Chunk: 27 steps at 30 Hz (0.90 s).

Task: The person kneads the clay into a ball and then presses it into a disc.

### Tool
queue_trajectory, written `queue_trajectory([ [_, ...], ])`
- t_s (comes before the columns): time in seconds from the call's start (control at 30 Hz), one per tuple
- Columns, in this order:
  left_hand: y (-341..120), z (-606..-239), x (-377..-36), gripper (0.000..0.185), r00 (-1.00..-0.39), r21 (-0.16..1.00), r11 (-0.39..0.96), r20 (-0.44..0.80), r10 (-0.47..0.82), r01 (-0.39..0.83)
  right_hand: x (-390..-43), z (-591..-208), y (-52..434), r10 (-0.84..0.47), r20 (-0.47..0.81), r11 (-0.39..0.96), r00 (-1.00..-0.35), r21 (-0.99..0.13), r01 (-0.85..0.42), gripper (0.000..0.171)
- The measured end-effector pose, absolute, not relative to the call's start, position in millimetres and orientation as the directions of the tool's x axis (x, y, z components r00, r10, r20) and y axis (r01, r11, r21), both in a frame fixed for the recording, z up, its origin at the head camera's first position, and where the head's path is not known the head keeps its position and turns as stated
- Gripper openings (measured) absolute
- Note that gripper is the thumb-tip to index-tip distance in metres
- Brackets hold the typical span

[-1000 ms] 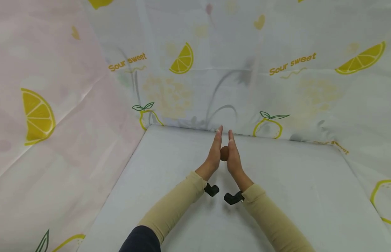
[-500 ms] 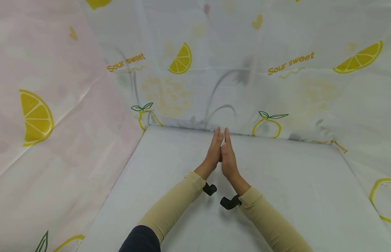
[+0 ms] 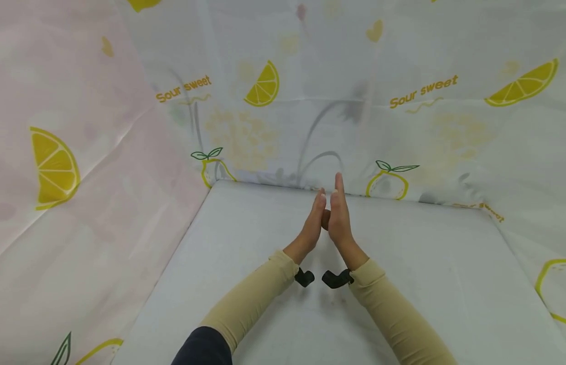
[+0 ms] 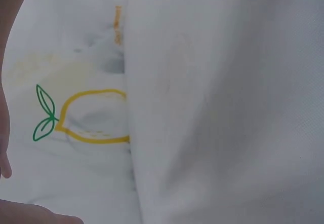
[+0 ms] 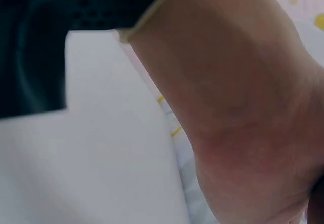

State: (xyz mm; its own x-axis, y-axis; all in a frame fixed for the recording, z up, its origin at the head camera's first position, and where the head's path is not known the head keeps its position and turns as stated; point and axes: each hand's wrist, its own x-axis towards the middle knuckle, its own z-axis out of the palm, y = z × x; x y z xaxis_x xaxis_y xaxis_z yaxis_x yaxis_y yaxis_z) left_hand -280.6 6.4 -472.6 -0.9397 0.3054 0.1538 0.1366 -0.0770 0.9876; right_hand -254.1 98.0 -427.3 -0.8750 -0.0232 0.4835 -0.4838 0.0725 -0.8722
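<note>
We hold one small brown lump of soft, clay-like material (image 3: 326, 219) between the palms, above the far middle of the white cloth-covered table (image 3: 273, 304) and close to the back wall. The left hand (image 3: 312, 223) and the right hand (image 3: 340, 215) stand upright, palm facing palm, fingers straight and close together; the right fingertips sit higher than the left, and only a narrow strip of the lump shows in the gap between the hands. We judge the step in hand to be rolling the lump between flat palms. To do it well, we would keep both palms parallel, apply light and even pressure, slide one palm against the other in short opposed strokes, and hold the lump at the centre of the palms so that it cannot slip out toward the wrists or the fingertips. Too much pressure would probably flatten it rather than round it. The wrist views show only part of each hand and the cloth, not the lump. Count: one brown lump, two hands, two tan sleeves (image 3: 251, 299), two black wrist-mounted camera brackets (image 3: 337, 279), one table, and printed lemon-pattern curtains (image 3: 401, 101) on the surrounding sides.
</note>
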Motion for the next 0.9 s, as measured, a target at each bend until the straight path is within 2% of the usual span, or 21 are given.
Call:
queue_trajectory([
  [0.27, 9.3, -471.1, -277.2, 0.071, -0.909, 0.976, -0.11, 0.214, 0.357, 0.187, -263.6, -429.0, 111.3, 0.005, 0.388, 0.068, -0.922, -0.92, -0.387, 0.059],
  [0.47, 8.6, -463.7, -278.3, 0.075, -0.91, 0.972, -0.132, 0.229, 0.346, 0.194, -262.4, -440.5, 113.5, -0.027, 0.338, 0.08, -0.941, -0.937, -0.339, 0.057],
  [0.73, 6.5, -459.6, -281.5, 0.076, -0.944, 0.972, -0.176, 0.2, 0.264, 0.157, -249.8, -451.9, 100.3, -0.106, 0.399, 0.041, -0.911, -0.913, -0.405, 0.056],
  [0.9, 4.3, -460.8, -283.3, 0.071, -0.964, 0.982, -0.133, 0.16, 0.213, 0.134, -241.5, -447.3, 93.1, -0.114, 0.427, 0.069, -0.897, -0.897, -0.436, 0.055],
])
